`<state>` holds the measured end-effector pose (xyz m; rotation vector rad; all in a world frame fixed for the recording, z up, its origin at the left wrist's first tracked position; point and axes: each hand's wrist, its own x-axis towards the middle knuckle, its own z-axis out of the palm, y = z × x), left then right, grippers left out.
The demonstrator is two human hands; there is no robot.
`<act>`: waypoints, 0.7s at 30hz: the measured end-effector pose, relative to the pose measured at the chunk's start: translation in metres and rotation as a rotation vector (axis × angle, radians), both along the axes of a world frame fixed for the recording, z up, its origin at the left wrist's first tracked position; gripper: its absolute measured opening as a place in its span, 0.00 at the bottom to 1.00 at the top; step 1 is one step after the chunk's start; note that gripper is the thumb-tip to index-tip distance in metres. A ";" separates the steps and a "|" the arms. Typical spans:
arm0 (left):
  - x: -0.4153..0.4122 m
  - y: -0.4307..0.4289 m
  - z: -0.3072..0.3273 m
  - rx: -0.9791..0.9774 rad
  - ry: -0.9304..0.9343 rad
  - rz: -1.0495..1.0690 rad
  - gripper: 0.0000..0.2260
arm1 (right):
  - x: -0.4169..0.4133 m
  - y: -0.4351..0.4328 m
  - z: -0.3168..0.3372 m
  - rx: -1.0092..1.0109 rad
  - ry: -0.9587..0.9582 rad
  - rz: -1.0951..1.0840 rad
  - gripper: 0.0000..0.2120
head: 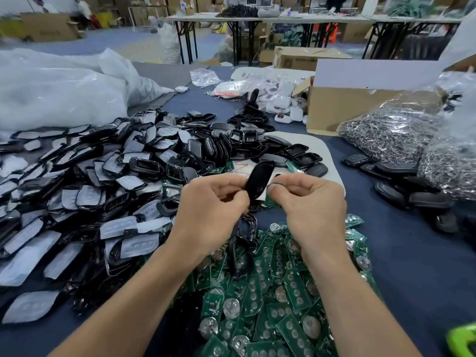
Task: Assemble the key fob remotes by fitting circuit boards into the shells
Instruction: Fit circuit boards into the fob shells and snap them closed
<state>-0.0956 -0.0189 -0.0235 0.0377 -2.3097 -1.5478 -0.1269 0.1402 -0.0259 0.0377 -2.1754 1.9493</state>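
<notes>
— So, where are the hands?

— Both are raised over the blue-covered table [412, 266], close together. The left hand [213, 204] has its fingers curled and pinches the lower end of a black shell [258, 181], which stands nearly upright and tilts a little to the right.

— And the other?

— The right hand [311, 202] is curled too, and its thumb and forefinger grip a green circuit board [271, 199]. The board lies against the shell's right edge, low down. Most of it is hidden by the fingers, so whether it sits inside the shell cannot be told.

— What lies under the person's arms?

— A heap of green boards [270, 305], many bearing round silver cells, spreads between the forearms and towards the camera. An empty black frame [247, 228] rests on top of it, just below the hands.

— To the left?

— A broad pile of shells [90, 189], black rims with pale grey film, reaches to the table's edge. Behind it lies a large clear plastic bag [59, 91].

— And to the right?

— A row of closed black fobs [401, 186] lies near bags of metal rings [391, 132]. A cardboard box [334, 109] stands behind those.
</notes>
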 end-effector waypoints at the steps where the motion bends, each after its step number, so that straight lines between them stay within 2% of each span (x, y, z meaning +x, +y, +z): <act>1: 0.000 0.000 0.000 -0.006 -0.008 0.025 0.16 | 0.001 0.001 0.000 0.035 0.016 -0.027 0.13; 4: -0.002 -0.001 -0.002 -0.040 -0.074 0.093 0.18 | -0.002 0.004 0.002 -0.019 0.014 -0.054 0.12; 7: -0.003 -0.002 -0.004 -0.049 -0.124 0.103 0.13 | -0.006 0.008 0.003 -0.176 -0.032 0.014 0.08; 11: -0.003 -0.002 -0.003 -0.021 -0.152 0.040 0.09 | -0.003 0.006 0.003 -0.245 -0.047 0.140 0.07; 18: -0.003 -0.004 -0.005 0.010 -0.129 -0.003 0.13 | 0.000 0.000 0.001 -0.055 0.025 0.103 0.09; 21: -0.003 -0.004 -0.004 0.024 -0.140 -0.017 0.13 | 0.002 -0.001 0.001 0.112 0.103 0.012 0.10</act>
